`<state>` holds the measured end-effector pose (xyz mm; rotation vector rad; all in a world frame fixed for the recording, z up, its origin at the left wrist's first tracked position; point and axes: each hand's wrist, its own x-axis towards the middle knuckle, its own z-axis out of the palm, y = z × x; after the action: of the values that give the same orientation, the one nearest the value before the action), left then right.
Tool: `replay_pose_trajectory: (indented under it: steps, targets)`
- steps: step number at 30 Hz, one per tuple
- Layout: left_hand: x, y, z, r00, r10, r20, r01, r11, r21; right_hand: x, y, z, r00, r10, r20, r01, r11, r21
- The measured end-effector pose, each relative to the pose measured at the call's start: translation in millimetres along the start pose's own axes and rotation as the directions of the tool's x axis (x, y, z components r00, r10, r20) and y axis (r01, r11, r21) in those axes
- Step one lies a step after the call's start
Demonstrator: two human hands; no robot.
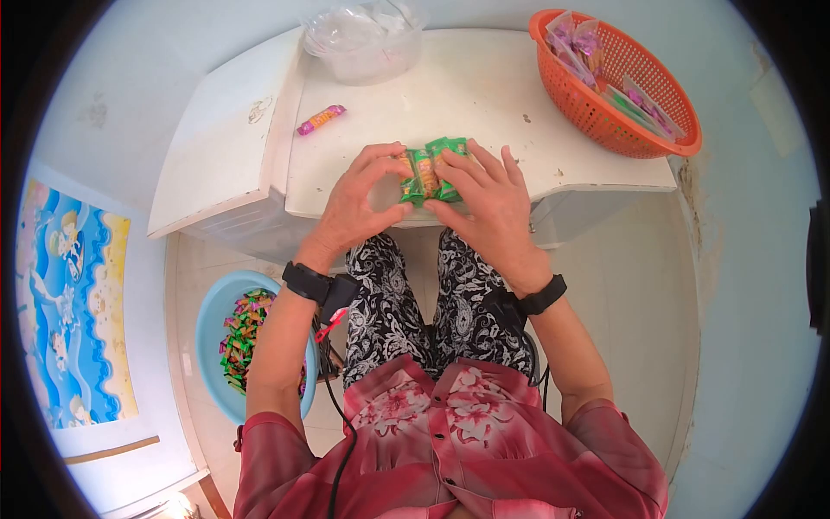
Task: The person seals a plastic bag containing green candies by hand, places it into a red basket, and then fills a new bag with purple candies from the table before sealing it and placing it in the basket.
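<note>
Between left hand (359, 197) and right hand (489, 204), green packets (428, 169) point away.

Left fingers (379, 164): curled on my green packets (430, 173), pressing in from the left.
Right fingers (475, 169): gripping the same bunch from the opposite side.
Packets: at the table's (484, 95) near edge.
Pink sweet (321, 119): alone, up left.
Orange basket (592, 111): right corner, wrapped packs inside.
Blue basin (207, 322): on the floor, full of sweets.

Home: low table (484, 95), cartoon mat (73, 311)
</note>
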<state>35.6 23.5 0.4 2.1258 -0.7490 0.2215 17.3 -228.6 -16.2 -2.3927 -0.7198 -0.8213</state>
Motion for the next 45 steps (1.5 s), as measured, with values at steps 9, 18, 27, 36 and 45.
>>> replay_pose_trajectory:
  steps: [9,18,27,36,45]
  targets:
    - [6.4,1.7,-12.3,0.990,0.087,0.112,-0.086,0.996,-0.010,0.8,-7.8,8.1,0.998,0.028,-0.060,-0.029,0.999,-0.024]
    - [4.4,5.9,-10.8,0.964,0.193,0.182,-0.234,0.941,0.243,-3.2,-4.6,4.7,1.000,0.019,-0.003,-0.019,0.999,0.036]
    - [-8.9,10.7,-6.3,0.999,0.024,0.038,-0.024,1.000,0.016,-14.9,7.5,-27.0,0.938,0.332,0.097,-0.307,0.673,0.673]
    - [9.1,29.1,15.2,0.942,0.196,0.271,-0.298,0.862,0.410,-30.2,15.4,-28.4,0.905,0.404,0.136,-0.391,0.660,0.642]
    - [19.7,25.1,17.9,0.986,0.155,0.062,-0.166,0.930,0.327,-32.2,18.1,-33.8,0.891,0.436,0.124,-0.390,0.601,0.698]
